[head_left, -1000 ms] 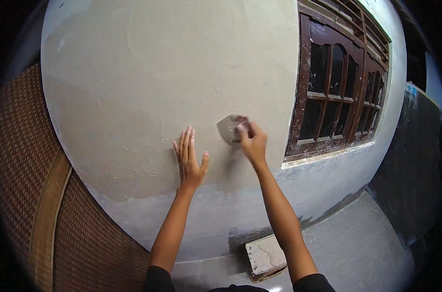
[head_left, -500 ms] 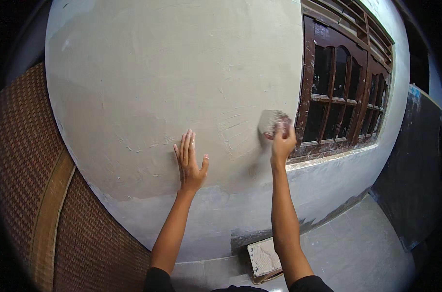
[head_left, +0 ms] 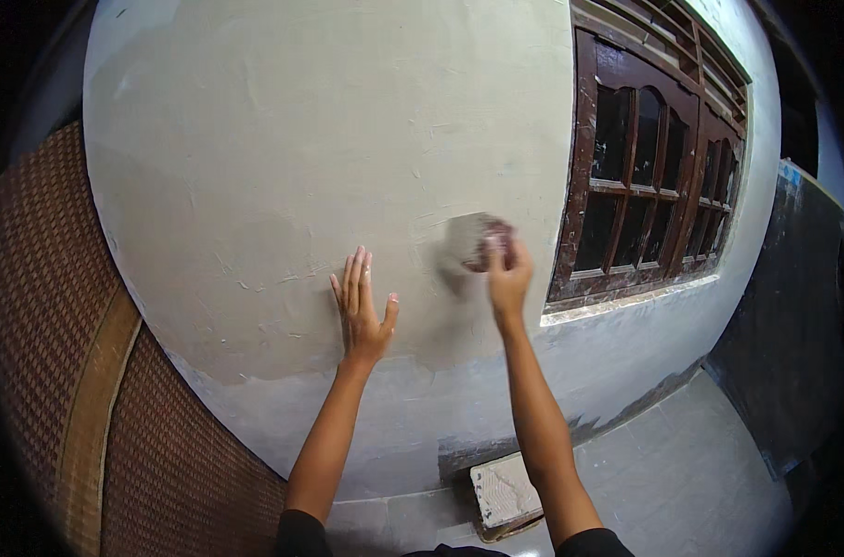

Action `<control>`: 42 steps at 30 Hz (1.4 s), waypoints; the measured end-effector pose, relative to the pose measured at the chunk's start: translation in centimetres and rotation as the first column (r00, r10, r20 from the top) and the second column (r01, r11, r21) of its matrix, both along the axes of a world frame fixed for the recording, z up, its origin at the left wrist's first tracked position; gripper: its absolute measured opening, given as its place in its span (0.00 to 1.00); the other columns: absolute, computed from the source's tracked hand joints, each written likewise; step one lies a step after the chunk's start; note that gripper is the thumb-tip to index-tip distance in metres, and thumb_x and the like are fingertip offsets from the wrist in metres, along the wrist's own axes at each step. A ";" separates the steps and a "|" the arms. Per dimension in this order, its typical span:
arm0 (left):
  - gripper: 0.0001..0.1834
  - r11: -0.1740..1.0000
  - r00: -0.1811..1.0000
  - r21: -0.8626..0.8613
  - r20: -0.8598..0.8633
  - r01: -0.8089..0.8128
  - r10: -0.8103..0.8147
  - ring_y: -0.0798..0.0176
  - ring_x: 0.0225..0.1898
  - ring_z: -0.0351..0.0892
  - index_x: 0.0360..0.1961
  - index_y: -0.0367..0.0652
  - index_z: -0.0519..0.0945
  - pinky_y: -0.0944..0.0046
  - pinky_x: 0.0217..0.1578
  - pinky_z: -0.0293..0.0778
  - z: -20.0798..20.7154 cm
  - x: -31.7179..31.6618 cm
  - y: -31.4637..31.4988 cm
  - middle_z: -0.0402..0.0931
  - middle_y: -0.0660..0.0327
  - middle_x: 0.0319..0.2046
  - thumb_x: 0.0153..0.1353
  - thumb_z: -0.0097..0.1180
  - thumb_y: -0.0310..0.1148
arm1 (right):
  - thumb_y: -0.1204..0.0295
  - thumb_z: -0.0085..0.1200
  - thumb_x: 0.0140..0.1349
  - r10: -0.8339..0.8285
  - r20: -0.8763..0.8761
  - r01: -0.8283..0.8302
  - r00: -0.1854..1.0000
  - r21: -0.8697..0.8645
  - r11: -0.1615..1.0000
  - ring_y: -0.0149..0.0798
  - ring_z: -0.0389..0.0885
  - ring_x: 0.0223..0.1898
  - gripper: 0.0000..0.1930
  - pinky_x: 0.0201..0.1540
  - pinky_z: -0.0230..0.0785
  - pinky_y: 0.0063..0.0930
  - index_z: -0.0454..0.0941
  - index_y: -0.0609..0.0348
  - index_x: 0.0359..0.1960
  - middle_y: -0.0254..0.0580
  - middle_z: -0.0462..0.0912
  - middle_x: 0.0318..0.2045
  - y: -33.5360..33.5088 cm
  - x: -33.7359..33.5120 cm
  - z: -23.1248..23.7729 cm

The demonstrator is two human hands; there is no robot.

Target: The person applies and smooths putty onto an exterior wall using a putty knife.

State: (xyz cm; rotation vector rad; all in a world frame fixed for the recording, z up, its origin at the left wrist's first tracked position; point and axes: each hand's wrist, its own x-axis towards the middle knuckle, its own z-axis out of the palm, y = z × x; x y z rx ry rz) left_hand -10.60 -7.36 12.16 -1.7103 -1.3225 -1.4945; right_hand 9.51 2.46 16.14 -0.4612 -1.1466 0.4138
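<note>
My right hand is closed on a putty scraper, a flat grey blade with a reddish-brown, plaster-smeared grip. Motion blurs the blade, which is at the wall left of the window; whether its whole edge touches is unclear. Fingers up and thumb apart, my left hand appears to rest flat against the wall and holds nothing. Pale specks cling to its fingertips. Beige filler covers most of the wall, with ridges and scrape marks around both hands. Below the filler, a greyish-white band runs along the wall.
A brown wooden window with dark panes and a white-edged sill is on the right. Woven brown panels lean at the left. Below my right forearm, a plaster-smeared box-like container stands on the grey tiled floor. A dark board stands far right.
My right hand has moved left with the scraper, away from the window frame. My left hand stays in the same place on the wall.
</note>
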 end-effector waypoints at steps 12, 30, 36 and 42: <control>0.37 1.000 1.000 -0.022 0.002 -0.004 0.004 0.50 0.74 0.44 0.71 0.41 0.55 0.39 0.71 0.32 -0.1 0.1 -0.1 0.51 0.54 0.72 0.61 0.50 0.36 | 0.70 0.56 0.66 0.050 0.033 -0.050 0.998 -0.027 0.998 0.27 0.76 0.32 0.11 0.35 0.71 0.24 0.79 0.67 0.44 0.35 0.82 0.32 0.0 0.8 -0.8; 0.37 0.999 0.999 -0.044 -0.001 0.032 -0.032 0.50 0.74 0.44 0.71 0.40 0.55 0.38 0.71 0.31 -0.8 1.5 0.0 0.51 0.53 0.72 0.61 0.49 0.37 | 0.72 0.57 0.64 -0.189 -0.043 0.186 0.981 -0.069 0.980 0.32 0.81 0.33 0.10 0.37 0.73 0.28 0.80 0.67 0.41 0.43 0.84 0.33 2.2 5.2 -1.1; 0.38 0.998 0.999 -0.060 -0.019 0.035 -0.036 0.49 0.74 0.44 0.71 0.40 0.55 0.38 0.71 0.32 -0.5 2.7 0.2 0.51 0.53 0.72 0.61 0.49 0.37 | 0.72 0.57 0.64 -0.049 0.119 0.053 0.992 -0.037 0.998 0.30 0.79 0.32 0.08 0.37 0.72 0.26 0.80 0.66 0.40 0.40 0.83 0.31 0.5 2.2 -2.8; 0.38 0.995 0.998 -0.091 -0.018 0.050 -0.052 0.49 0.74 0.44 0.71 0.40 0.54 0.38 0.71 0.32 -2.3 4.2 0.5 0.51 0.53 0.72 0.61 0.49 0.37 | 0.70 0.59 0.64 -0.192 0.043 0.195 0.980 -0.090 0.977 0.32 0.80 0.35 0.12 0.40 0.71 0.27 0.80 0.67 0.42 0.42 0.84 0.34 1.8 6.7 -4.0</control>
